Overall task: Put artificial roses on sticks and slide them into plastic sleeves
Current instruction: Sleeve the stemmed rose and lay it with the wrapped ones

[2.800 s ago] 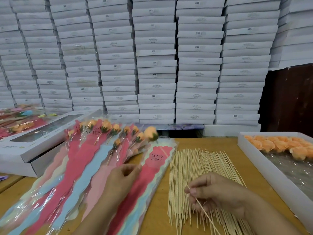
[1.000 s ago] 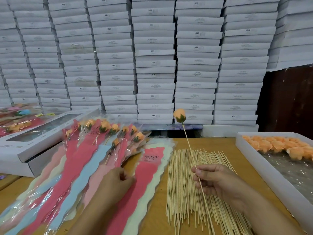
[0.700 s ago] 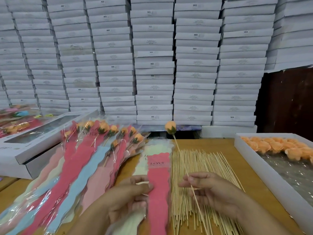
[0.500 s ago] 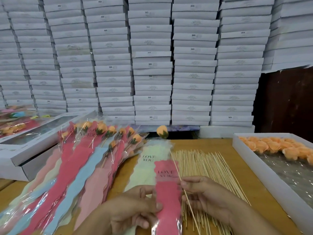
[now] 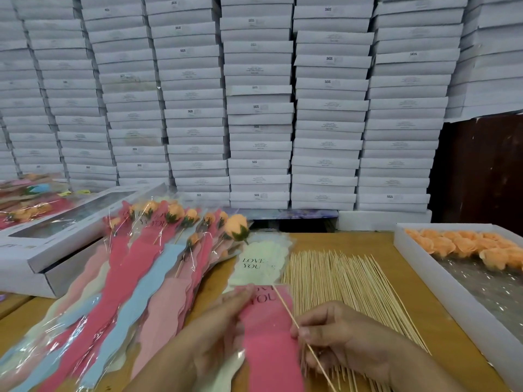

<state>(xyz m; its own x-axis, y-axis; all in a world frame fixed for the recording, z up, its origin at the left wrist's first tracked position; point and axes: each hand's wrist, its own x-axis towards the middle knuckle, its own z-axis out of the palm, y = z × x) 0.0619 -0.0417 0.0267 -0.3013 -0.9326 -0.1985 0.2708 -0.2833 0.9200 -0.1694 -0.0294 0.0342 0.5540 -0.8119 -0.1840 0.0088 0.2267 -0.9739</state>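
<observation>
Pink sleeve gripped by left hand; right hand pinches rose stick.

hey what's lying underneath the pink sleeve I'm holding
Under the pink sleeve, held by the left hand, lies a pale green sleeve printed LOVE YOU; its top sticks out beyond the pink one. Its lower part, and anything beneath, is covered.
</observation>
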